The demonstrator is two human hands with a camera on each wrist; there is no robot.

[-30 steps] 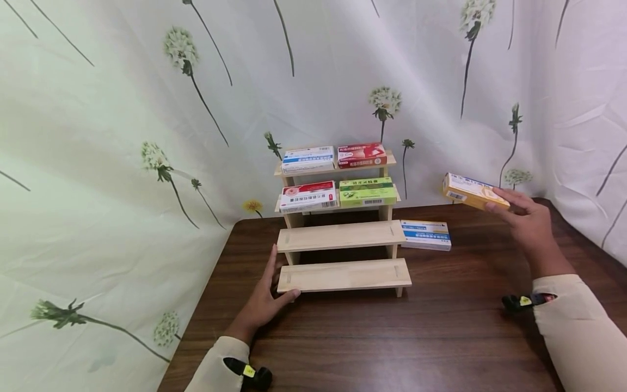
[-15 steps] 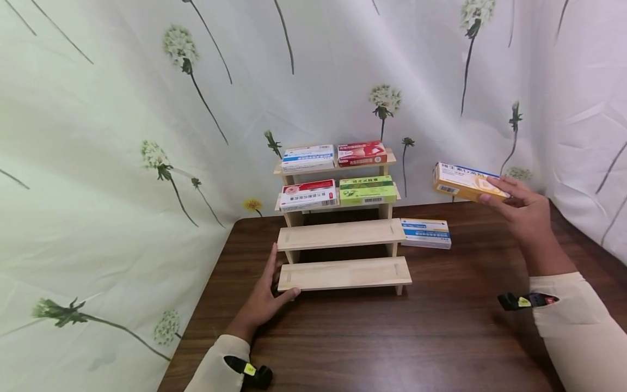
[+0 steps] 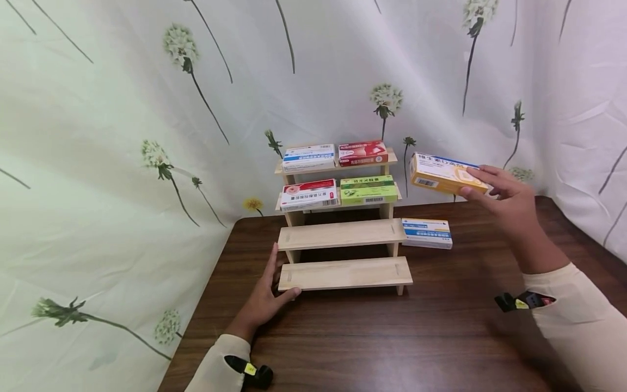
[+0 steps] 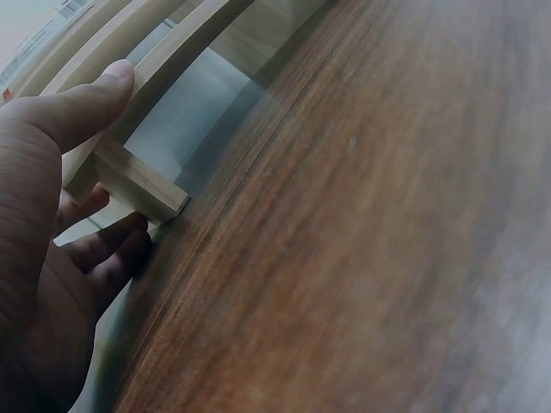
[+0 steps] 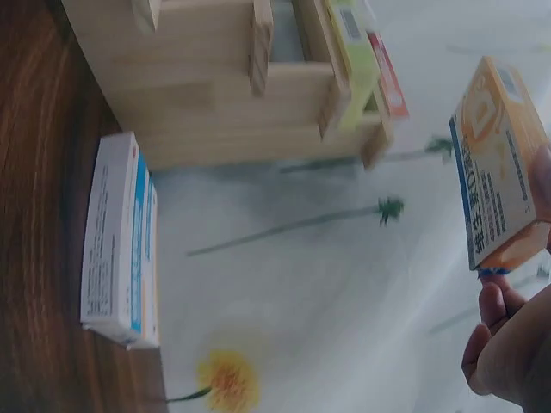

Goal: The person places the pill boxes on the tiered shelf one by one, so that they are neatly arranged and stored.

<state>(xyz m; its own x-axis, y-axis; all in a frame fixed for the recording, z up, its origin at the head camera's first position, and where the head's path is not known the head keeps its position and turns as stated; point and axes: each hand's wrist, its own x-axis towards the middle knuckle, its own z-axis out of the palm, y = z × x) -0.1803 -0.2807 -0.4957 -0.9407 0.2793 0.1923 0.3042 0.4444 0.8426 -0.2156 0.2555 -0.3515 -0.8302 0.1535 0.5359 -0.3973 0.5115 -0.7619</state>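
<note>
My right hand (image 3: 509,204) pinches an orange-and-white medicine box (image 3: 441,173) in the air, right of a wooden stepped rack (image 3: 343,274). In the right wrist view the same medicine box (image 5: 495,172) is tilted, its printed face showing. At the rack's lower left corner, my left hand (image 3: 264,299) grips the bottom step. The left wrist view has the thumb (image 4: 112,86) on the board and the other fingers curled beside the leg. A blue-and-white medicine box (image 3: 312,157) and a red one (image 3: 362,153) lie on the top step. Below them are a red-and-white box (image 3: 308,195) and a green box (image 3: 368,189).
Another blue-and-white medicine box (image 3: 426,233) lies on the dark wood table (image 3: 367,337), just right of the rack. A white curtain (image 3: 333,71) with a dandelion print hangs close behind and at both sides.
The right hand has carried the orange-and-white medicine box left and slightly up, nearer the rack. The left hand has stayed at the rack's corner.
</note>
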